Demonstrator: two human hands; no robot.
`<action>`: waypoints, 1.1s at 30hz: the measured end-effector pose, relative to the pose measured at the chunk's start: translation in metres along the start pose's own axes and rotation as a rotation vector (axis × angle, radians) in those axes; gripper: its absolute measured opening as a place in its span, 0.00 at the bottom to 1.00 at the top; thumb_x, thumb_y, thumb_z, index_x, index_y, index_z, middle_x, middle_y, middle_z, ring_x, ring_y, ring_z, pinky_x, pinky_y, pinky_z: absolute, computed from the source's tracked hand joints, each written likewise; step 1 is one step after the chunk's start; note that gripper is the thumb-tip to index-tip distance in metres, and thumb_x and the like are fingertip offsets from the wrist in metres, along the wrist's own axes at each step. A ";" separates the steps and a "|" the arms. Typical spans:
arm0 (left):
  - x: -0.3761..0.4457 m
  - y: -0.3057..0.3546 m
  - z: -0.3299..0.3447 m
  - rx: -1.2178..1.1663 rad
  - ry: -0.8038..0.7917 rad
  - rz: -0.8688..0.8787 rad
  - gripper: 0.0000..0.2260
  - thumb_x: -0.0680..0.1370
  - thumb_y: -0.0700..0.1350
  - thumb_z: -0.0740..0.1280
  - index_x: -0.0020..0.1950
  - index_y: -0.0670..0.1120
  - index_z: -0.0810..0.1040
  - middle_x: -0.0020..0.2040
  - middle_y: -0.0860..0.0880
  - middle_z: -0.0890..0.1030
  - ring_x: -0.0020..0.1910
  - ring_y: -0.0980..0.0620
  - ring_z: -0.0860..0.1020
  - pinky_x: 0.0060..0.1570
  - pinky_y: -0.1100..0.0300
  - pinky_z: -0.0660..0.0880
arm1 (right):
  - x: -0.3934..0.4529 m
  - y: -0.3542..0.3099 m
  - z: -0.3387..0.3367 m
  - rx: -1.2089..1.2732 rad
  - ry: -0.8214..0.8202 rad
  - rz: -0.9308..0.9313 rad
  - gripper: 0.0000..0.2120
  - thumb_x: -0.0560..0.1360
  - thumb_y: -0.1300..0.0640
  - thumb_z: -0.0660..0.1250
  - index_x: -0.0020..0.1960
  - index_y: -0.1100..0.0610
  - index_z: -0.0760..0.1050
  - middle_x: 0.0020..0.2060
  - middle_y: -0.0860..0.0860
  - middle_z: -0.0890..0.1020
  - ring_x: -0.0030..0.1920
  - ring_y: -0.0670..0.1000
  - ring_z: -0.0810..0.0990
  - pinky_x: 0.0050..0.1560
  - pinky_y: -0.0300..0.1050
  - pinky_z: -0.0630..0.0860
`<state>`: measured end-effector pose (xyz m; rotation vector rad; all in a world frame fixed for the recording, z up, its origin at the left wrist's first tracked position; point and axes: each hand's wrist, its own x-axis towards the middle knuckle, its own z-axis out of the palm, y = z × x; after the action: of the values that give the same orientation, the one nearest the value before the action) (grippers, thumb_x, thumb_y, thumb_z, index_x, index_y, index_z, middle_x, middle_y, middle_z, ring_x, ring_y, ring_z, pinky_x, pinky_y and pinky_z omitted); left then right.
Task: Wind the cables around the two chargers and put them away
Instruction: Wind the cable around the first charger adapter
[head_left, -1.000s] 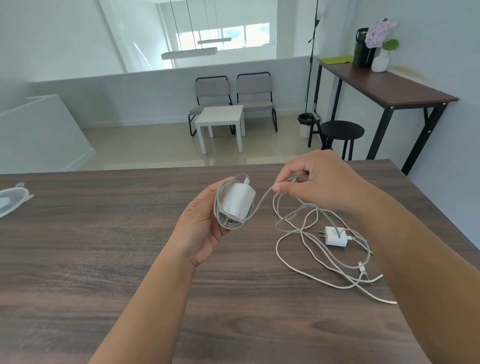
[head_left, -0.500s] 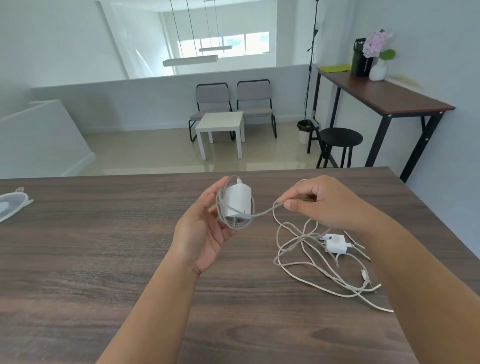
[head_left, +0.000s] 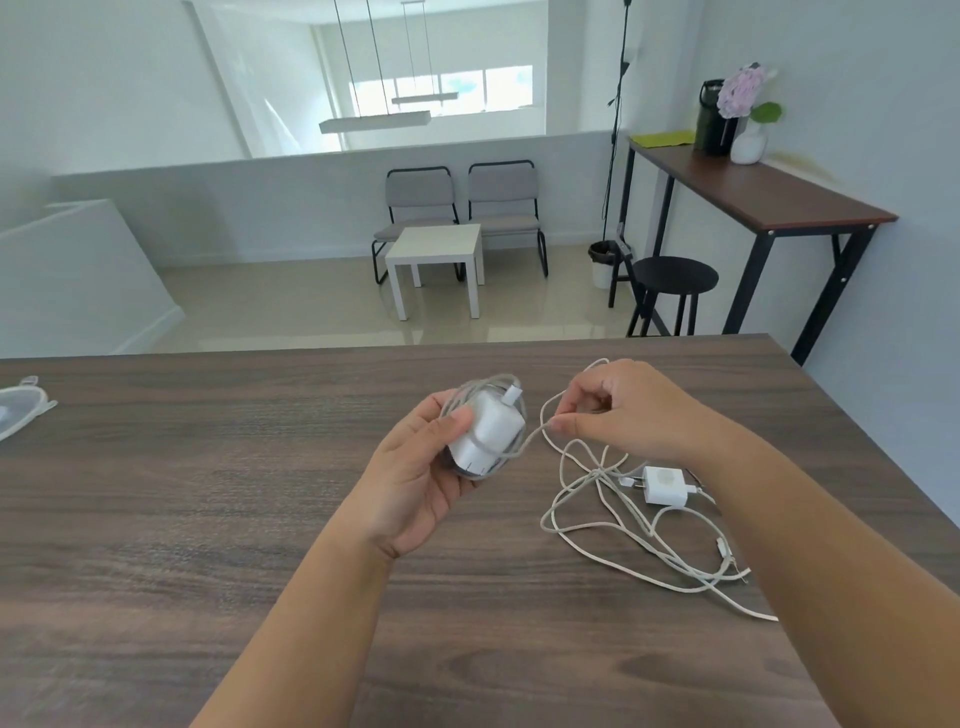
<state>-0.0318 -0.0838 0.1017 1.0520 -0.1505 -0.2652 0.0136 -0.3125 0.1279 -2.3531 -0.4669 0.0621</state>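
Observation:
My left hand holds a white charger above the dark wooden table, thumb on its side. Several turns of grey-white cable are looped around it, with the plug at its top. My right hand pinches the free run of that cable just to the right of the charger. A second, smaller white charger lies on the table under my right forearm, prongs to the left. Loose white cable is tangled around it and trails toward the right edge.
A clear plastic lid or pouch lies at the table's far left edge. Beyond the table are a white side table, two grey chairs, a black stool and a tall desk with a vase.
My left hand has turned the charger so its flat face shows. My right hand moved down and nearer with the cable, and the loose cable on the table has drawn in closer.

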 end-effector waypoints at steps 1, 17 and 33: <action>0.000 0.000 0.000 0.039 -0.020 -0.001 0.18 0.72 0.43 0.70 0.60 0.41 0.75 0.51 0.44 0.83 0.45 0.49 0.83 0.40 0.57 0.80 | 0.003 -0.003 0.000 -0.044 0.016 0.014 0.12 0.67 0.41 0.75 0.37 0.50 0.80 0.27 0.45 0.75 0.27 0.42 0.70 0.31 0.34 0.68; 0.001 -0.007 -0.005 1.061 0.243 0.255 0.15 0.67 0.44 0.79 0.45 0.51 0.75 0.42 0.48 0.85 0.34 0.46 0.80 0.33 0.53 0.78 | 0.000 -0.054 0.028 -0.173 0.017 -0.016 0.07 0.76 0.52 0.66 0.46 0.51 0.83 0.30 0.43 0.79 0.32 0.41 0.76 0.36 0.37 0.72; 0.009 0.008 -0.008 0.214 0.356 0.124 0.13 0.68 0.40 0.74 0.51 0.42 0.82 0.48 0.42 0.85 0.44 0.47 0.83 0.44 0.54 0.82 | -0.034 -0.038 0.071 0.399 0.273 0.003 0.06 0.75 0.57 0.69 0.47 0.47 0.84 0.31 0.46 0.82 0.31 0.43 0.78 0.38 0.40 0.78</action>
<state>-0.0205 -0.0762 0.1048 1.2802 0.0793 0.0543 -0.0429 -0.2525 0.0976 -1.9336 -0.2860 -0.1501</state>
